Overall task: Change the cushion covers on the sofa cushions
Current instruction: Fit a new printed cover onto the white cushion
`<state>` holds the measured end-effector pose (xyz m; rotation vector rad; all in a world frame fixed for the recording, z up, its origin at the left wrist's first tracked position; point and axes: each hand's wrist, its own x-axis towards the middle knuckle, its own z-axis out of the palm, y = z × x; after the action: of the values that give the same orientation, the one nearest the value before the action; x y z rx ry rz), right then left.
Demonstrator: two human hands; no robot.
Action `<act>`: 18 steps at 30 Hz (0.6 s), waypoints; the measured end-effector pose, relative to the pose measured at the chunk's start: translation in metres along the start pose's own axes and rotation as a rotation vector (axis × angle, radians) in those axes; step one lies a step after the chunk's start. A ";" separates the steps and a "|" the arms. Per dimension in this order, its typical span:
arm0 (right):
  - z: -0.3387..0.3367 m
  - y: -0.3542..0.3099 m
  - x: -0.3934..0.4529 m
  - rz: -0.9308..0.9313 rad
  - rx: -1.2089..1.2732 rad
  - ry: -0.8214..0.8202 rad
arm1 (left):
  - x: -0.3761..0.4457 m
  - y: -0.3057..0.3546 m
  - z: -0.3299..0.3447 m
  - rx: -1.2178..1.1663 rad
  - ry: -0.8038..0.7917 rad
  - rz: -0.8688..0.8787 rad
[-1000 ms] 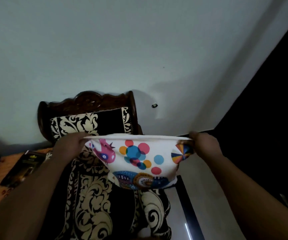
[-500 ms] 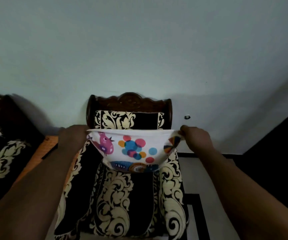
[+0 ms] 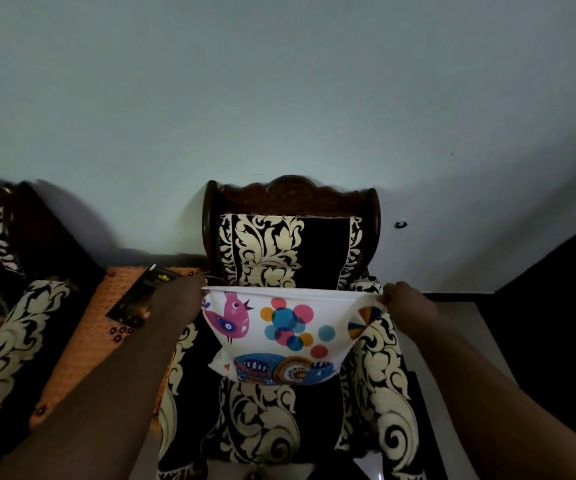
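Between the two hands, a white cushion cover printed with birds and coloured dots hangs stretched above an armchair. Left hand and right hand each pinch a top corner; beyond the left fingers lies an orange-clothed side table.

We see a white cushion cover printed with a pink-and-purple bird, overlapping dots in blue, pink, orange and red, a striped multicolour pinwheel at its right edge, and a blue-and-orange patterned creature along the bottom. The armchair has black upholstery with cream scrolling leaf motifs and a dark brown carved wood frame. We note the same black-and-cream pattern on the sofa at left. The orange cloth carries small dark flower marks. A black packet shows gold print. The wall is pale grey-green.
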<state>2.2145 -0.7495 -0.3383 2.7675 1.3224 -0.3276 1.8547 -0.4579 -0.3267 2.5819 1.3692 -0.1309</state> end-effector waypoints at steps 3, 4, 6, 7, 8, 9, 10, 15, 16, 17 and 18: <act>0.035 0.011 0.008 0.027 0.021 -0.026 | 0.002 -0.004 0.030 0.014 -0.080 0.019; 0.043 0.014 0.012 0.043 0.049 -0.031 | 0.006 -0.006 0.041 0.012 -0.098 0.022; 0.056 0.016 0.018 0.063 0.094 -0.089 | 0.014 -0.008 0.059 -0.001 -0.133 0.006; 0.060 0.018 0.025 0.054 0.087 -0.114 | 0.023 -0.007 0.069 -0.010 -0.152 -0.003; 0.067 0.021 0.035 0.050 0.077 -0.133 | 0.032 -0.006 0.078 -0.018 -0.166 -0.014; 0.072 0.024 0.047 0.056 0.085 -0.146 | 0.042 -0.003 0.089 -0.024 -0.184 -0.023; 0.077 0.028 0.059 0.061 0.095 -0.154 | 0.051 0.001 0.095 -0.025 -0.195 -0.032; 0.097 0.034 0.145 0.063 0.120 -0.205 | 0.122 0.018 0.124 0.014 -0.225 -0.047; 0.101 0.034 0.164 0.056 0.120 -0.202 | 0.137 0.018 0.128 0.004 -0.238 -0.066; 0.105 0.032 0.184 0.049 0.109 -0.201 | 0.155 0.017 0.135 -0.013 -0.233 -0.080; 0.109 0.031 0.204 0.038 0.097 -0.190 | 0.173 0.015 0.141 -0.030 -0.208 -0.093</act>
<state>2.3447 -0.6290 -0.4901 2.7510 1.2390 -0.6517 1.9680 -0.3588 -0.4923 2.4022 1.4021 -0.3796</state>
